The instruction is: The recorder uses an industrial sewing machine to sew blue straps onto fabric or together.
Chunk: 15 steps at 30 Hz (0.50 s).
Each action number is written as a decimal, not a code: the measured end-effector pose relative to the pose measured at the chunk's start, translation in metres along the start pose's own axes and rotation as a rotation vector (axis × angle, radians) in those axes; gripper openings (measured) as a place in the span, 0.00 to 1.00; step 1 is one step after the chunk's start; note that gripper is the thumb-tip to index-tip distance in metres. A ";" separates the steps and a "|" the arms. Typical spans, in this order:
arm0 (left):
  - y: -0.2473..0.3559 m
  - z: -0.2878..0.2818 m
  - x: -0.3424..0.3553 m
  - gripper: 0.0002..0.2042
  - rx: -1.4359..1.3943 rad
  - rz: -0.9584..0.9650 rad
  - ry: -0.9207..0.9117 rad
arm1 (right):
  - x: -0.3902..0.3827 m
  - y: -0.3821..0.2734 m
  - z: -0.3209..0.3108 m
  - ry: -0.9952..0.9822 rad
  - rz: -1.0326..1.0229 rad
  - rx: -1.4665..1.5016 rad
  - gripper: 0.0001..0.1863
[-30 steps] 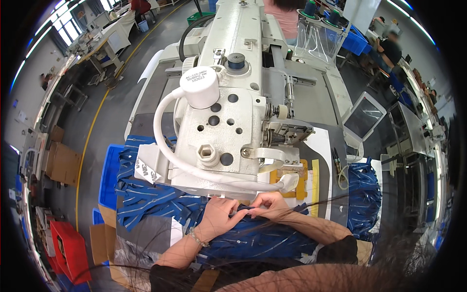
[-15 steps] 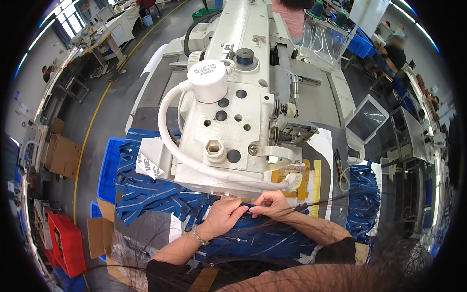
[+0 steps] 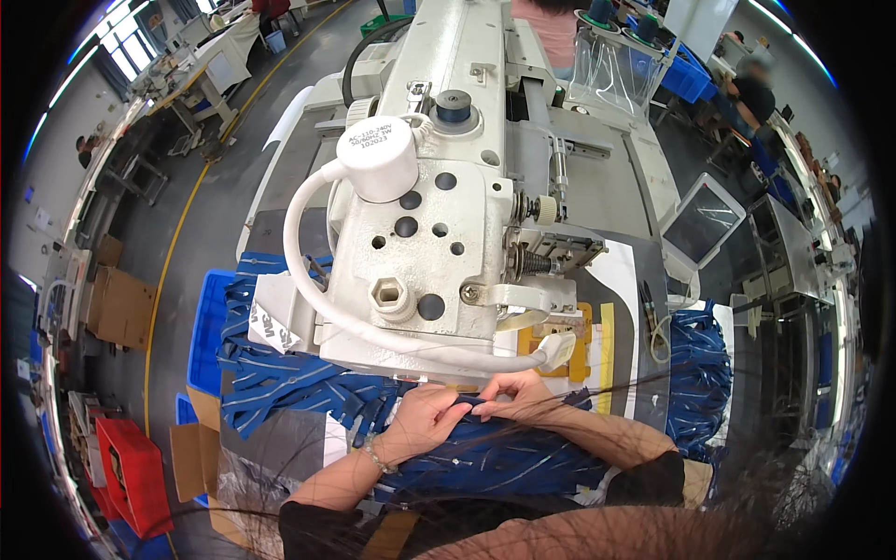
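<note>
Both my hands are together just in front of the white sewing machine head [image 3: 425, 243]. My left hand [image 3: 422, 418], with a beaded bracelet at the wrist, is closed with thumb and fingers on a narrow dark blue fabric strip [image 3: 470, 400]. Beside it my right hand [image 3: 516, 396] pinches the same strip; the fingertips of the two hands nearly meet. Beneath them lies a pile of blue strips with pale lines [image 3: 495, 457]. The strip's ends are hidden by my fingers.
More blue strips [image 3: 299, 387] spread left of the machine, and another bundle [image 3: 700, 373] lies at the right. A yellow frame [image 3: 583, 350] sits under the machine head. A screen [image 3: 705, 224] stands right; blue bins [image 3: 210, 327] and a cardboard box [image 3: 194, 462] are left.
The view has shifted slightly, so the machine sits a little farther left in it. Both hands keep hold of the strip, with a small shift of the fingers.
</note>
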State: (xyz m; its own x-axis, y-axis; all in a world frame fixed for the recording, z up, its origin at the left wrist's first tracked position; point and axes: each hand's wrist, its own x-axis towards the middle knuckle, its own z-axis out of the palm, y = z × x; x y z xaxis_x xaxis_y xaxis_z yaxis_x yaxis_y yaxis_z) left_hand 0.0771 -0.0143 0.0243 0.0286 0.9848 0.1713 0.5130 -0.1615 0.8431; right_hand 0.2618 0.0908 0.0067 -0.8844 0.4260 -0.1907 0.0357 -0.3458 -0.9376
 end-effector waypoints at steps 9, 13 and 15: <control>0.011 -0.002 -0.001 0.14 -0.008 0.030 -0.085 | 0.000 -0.005 -0.005 -0.123 -0.086 -0.476 0.08; 0.004 0.004 -0.005 0.13 -0.033 0.070 -0.051 | -0.003 -0.002 -0.003 -0.108 -0.197 -0.473 0.08; 0.005 0.005 -0.006 0.13 -0.053 0.057 -0.037 | -0.004 -0.001 -0.002 -0.096 -0.204 -0.511 0.08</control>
State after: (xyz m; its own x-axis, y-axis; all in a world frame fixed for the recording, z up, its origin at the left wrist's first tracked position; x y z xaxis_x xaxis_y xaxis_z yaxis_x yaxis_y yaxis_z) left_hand 0.0838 -0.0205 0.0247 0.0884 0.9754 0.2020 0.4637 -0.2198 0.8583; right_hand 0.2667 0.0911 0.0073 -0.9344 0.3558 0.0147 0.0591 0.1957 -0.9789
